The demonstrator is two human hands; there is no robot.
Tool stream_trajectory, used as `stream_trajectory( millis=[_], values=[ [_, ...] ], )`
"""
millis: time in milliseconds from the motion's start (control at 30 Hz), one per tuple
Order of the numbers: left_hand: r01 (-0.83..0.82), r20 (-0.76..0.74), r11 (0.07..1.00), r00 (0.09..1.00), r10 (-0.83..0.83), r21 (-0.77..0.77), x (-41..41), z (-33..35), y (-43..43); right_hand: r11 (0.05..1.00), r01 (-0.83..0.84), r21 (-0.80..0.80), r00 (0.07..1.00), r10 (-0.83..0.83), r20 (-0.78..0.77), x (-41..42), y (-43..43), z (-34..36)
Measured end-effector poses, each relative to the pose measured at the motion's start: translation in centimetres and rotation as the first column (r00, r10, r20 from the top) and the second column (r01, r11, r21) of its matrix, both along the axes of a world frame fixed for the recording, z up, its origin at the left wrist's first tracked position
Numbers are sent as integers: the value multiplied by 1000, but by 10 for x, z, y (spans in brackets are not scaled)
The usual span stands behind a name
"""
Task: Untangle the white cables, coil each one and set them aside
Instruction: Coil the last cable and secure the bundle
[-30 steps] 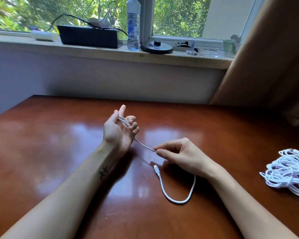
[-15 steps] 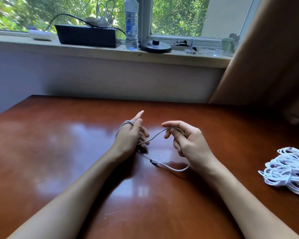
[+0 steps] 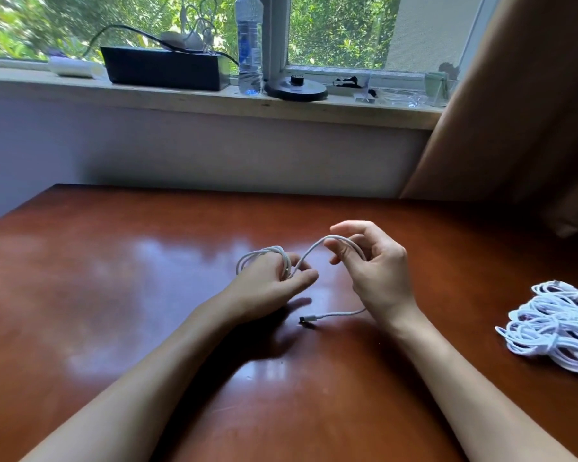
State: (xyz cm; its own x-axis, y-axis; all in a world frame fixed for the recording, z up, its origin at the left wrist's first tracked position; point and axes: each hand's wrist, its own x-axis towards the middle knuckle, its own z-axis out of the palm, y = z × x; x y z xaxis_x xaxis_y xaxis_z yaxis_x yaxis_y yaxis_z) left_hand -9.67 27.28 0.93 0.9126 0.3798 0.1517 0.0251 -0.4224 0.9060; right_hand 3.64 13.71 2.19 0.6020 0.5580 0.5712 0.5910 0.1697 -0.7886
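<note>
L hand (image 3: pixel 264 285) — white cable (image 3: pixel 309 252) looped round its curled fingers (image 3: pixel 302 278), thumb pinching it. R hand (image 3: pixel 377 271) fingers curl round the raised strand; plug end (image 3: pixel 306 319) on counter (image 3: pixel 114 295). Cable pile (image 3: pixel 554 325) — far right.

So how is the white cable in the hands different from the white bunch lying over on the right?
The single thin white cable is held between the left hand and right hand; the heap of white cables lies untouched on the glossy brown wooden table. The single cable is looped round the left hand, its plug end trailing loose; the heap is many loops bunched together. Both are thin and white.
</note>
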Motion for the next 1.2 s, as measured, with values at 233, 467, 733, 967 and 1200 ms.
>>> stream_trajectory(
  millis=[233,467,733,967,1200],
  values=[
    [22,82,998,996,-17,-58,4,-1,3,999,42,23,999,-41,-29,9,2,-2],
    [269,224,609,963,-150,-746,5,4,4,994,47,-94,999,-49,-19,17,4,-11],
    [451,493,313,867,67,-836,1,10,12,924,-65,-377,997,71,2,13,4,-20],
    [483,508,157,815,279,-862,0,12,24,860,-127,-495,944,258,206,7,6,-23],
    [200,325,306,836,442,-931,6,11,37,880,-201,-431,923,317,216,-6,10,-24]
  ],
)
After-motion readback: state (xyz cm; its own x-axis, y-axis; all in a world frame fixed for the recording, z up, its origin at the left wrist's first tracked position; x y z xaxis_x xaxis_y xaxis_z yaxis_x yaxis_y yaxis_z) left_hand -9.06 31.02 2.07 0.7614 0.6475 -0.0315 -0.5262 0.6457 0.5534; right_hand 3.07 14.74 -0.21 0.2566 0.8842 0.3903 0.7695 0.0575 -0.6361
